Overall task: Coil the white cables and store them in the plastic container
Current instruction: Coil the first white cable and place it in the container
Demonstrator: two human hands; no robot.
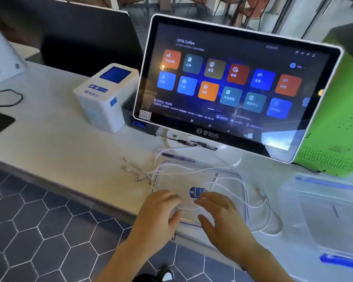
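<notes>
White cables [192, 169] blurred, loose loops across clear lid [228, 176] on counter [59, 143] — ends tangled left of lid, hard to make out. Plastic container [324, 210] at right, cut off by frame edge. Left hand [161, 210] and right hand [218, 210] both palm-down on near strands, fingers relaxed, nothing pinched. Strands running mostly left-right, curving beyond right hand — below touchscreen [232, 82].

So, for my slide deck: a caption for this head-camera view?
Both hands reach onto loose white cables lying across a clear lid.
</notes>
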